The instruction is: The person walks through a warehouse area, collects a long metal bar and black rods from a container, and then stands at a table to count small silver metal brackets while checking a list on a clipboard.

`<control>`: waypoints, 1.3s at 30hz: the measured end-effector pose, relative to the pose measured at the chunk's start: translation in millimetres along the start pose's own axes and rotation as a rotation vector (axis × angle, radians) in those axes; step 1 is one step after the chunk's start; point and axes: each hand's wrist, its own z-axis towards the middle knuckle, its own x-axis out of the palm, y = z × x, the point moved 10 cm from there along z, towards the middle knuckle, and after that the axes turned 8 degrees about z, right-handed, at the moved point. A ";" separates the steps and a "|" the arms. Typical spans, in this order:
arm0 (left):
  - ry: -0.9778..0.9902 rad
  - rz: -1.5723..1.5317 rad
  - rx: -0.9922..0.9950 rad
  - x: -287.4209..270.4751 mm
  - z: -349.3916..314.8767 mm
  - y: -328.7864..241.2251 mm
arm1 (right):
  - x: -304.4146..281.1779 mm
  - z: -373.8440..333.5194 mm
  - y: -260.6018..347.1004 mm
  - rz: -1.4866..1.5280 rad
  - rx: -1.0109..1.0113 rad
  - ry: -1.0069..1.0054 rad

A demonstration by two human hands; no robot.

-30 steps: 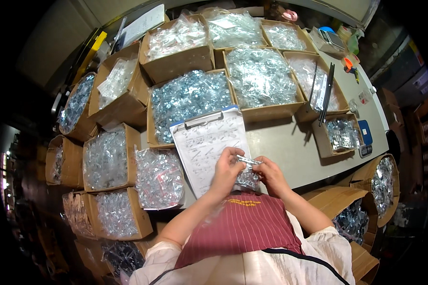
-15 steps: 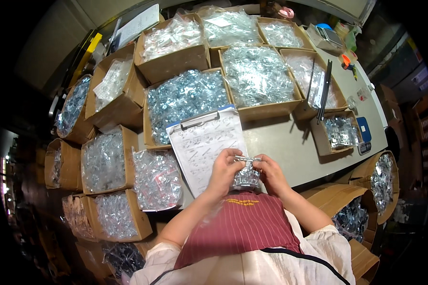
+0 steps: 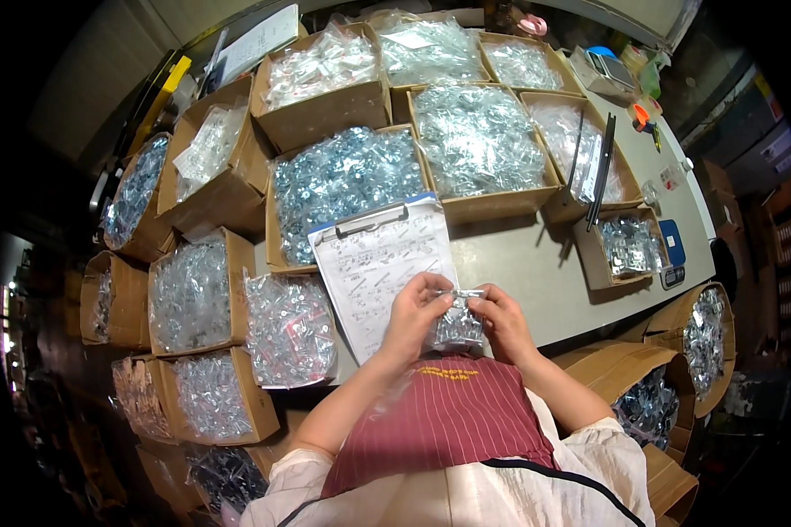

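A clear plastic bag of small silvery metal parts (image 3: 458, 328) hangs between my hands, just in front of the red striped apron. My left hand (image 3: 416, 314) pinches its upper left side, and my right hand (image 3: 502, 321) grips the upper right, thumbs close together at the top edge. The exact kind of hardware inside is too small to make out. Just beyond my left hand, a clipboard (image 3: 380, 255) with printed sheets of part drawings lies slanted, leaning toward a box of bagged parts (image 3: 347, 187).
Cardboard boxes of bagged metal parts crowd the table's far and left sides, including a large one (image 3: 479, 145). A small box (image 3: 628, 244) stands at right beside a blue scale (image 3: 672, 252). Black rods (image 3: 602, 167) lean on another box. Open cartons (image 3: 646, 395) flank my right arm.
Both hands stay in nearly the same place, still holding the bag. The bag's top edge and the fingers have shifted only slightly.
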 end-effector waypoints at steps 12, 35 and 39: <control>-0.014 -0.054 -0.029 1.2 -3.0 -1.3 | 2.9 -3.3 6.9 -0.186 -0.057 0.058; -0.001 -0.047 -0.055 3.4 -1.5 3.3 | 9.6 -7.3 16.6 -0.281 -0.068 0.136; -0.003 -0.049 -0.050 3.4 -1.9 2.3 | 5.3 -4.3 14.4 -0.289 -0.061 0.117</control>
